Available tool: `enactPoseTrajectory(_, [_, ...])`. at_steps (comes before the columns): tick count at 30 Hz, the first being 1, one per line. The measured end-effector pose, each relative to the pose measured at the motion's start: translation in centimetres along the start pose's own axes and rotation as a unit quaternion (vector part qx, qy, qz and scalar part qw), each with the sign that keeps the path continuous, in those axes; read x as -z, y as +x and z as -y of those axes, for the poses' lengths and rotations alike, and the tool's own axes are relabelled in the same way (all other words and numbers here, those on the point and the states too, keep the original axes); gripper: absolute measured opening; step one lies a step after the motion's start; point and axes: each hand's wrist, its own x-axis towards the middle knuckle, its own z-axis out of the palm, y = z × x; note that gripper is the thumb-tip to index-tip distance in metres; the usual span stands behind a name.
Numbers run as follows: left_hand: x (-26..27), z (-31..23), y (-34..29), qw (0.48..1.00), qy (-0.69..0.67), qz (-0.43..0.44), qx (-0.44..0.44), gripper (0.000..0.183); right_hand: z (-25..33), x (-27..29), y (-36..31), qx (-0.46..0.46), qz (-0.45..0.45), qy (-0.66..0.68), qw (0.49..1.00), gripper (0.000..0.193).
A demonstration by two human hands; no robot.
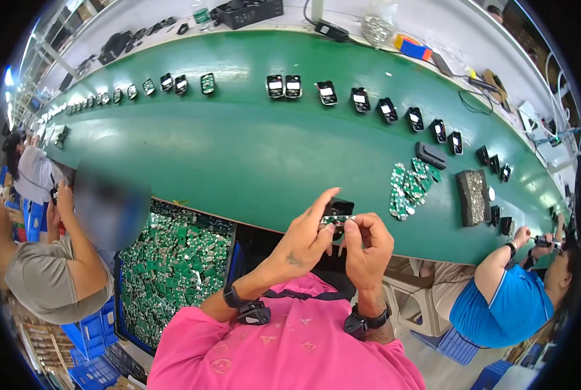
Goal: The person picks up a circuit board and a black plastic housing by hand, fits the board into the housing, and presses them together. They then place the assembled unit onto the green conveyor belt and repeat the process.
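Observation:
In front of my chest, at the table's near edge, my left hand [301, 237] is closed around a small black plastic housing [340, 207]. Its thumb presses on a small circuit board [333, 220] lying at the housing's near side. My right hand [369, 250] has its thumb and forefinger at the right end of that board, pinched together. Whether the board sits inside the housing or only against it, I cannot tell. To the right of my hands lies a loose pile of green circuit boards [409, 188], with a closed dark case [431, 155] beyond it.
Black housings [360, 99] stand in a curved row along the green table [251, 149]. A dark block-like tray of small metal parts [474, 198] is at the right. A blue-edged bin of circuit boards [176, 273] stands at my left. Co-workers sit at both sides.

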Motion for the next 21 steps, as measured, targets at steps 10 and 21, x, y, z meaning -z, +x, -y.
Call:
enactPoseTrajectory(10, [-0.3,0.6,0.8,0.988,0.124,0.027,-0.092,0.060,1.3,-0.1,0.4,-0.036,0.024,0.088,0.995,0.007])
enactPoseTrajectory(21, [1.0,-1.0,0.7,0.982,0.139,-0.002,-0.128,0.069,3.8,0.8,2.4,0.155,0.103,-0.191,0.964,0.006])
